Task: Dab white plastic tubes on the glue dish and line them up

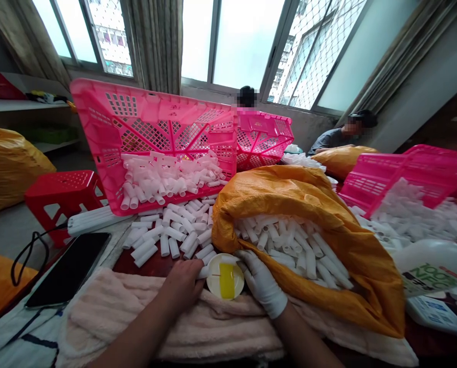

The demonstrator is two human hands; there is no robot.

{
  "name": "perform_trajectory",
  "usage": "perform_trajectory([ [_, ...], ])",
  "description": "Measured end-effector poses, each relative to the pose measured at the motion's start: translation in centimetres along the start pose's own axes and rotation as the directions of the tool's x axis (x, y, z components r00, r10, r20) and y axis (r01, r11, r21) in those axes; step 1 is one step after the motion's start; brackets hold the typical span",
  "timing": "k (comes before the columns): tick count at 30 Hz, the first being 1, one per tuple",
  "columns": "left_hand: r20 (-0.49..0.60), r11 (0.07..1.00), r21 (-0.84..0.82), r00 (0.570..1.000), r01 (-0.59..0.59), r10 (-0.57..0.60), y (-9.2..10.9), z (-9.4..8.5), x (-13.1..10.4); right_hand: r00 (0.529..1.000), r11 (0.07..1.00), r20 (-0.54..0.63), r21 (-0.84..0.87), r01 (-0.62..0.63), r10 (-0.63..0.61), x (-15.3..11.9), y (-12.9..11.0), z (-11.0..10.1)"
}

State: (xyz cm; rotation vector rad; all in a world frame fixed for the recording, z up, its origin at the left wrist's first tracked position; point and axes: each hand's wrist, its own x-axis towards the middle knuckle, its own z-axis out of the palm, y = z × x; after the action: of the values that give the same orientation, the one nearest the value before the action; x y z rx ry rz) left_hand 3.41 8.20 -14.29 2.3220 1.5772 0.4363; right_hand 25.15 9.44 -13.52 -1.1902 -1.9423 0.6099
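Observation:
My left hand [183,284], bare, is closed on a short white tube [203,272] at the left rim of a small round dish [214,290]. Yellow material [227,281] lies in the dish. My right hand [259,280], in a white glove, has its fingers pressed together at the dish's upper right edge; a white piece [228,259] spans the top of the dish up to those fingertips. Loose white tubes [175,232] are heaped behind my left hand. An orange sack [351,240] full of white tubes [305,250] stands open to the right.
A pink basket [167,128] on its side holds more tubes. Left are a black phone [69,271] and a red stool [65,186]. At right are a bottle [435,263] and another pink basket [378,176]. Two people sit at the back. A pink towel [129,312] lies in front.

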Motion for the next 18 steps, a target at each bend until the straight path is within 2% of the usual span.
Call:
perform_trajectory([
  [6,-0.016,1.000,0.009,1.000,-0.026,0.026,-0.16,0.06,-0.04,0.999,1.000,-0.020,0.012,0.026,-0.025,-0.03,0.12,0.00],
  [11,-0.021,0.999,0.015,0.999,-0.032,0.032,-0.17,0.04,-0.09,0.996,0.996,-0.002,0.005,-0.085,0.085,-0.09,-0.01,-0.05],
  [15,-0.007,1.000,0.011,1.000,-0.028,0.028,-0.14,0.02,-0.14,0.996,0.995,-0.048,-0.059,0.075,-0.078,-0.04,-0.19,-0.06],
  [18,-0.021,1.000,-0.011,0.999,-0.024,0.024,-0.15,-0.06,-0.22,0.982,0.984,-0.097,-0.092,0.151,-0.160,-0.20,0.02,-0.38],
])
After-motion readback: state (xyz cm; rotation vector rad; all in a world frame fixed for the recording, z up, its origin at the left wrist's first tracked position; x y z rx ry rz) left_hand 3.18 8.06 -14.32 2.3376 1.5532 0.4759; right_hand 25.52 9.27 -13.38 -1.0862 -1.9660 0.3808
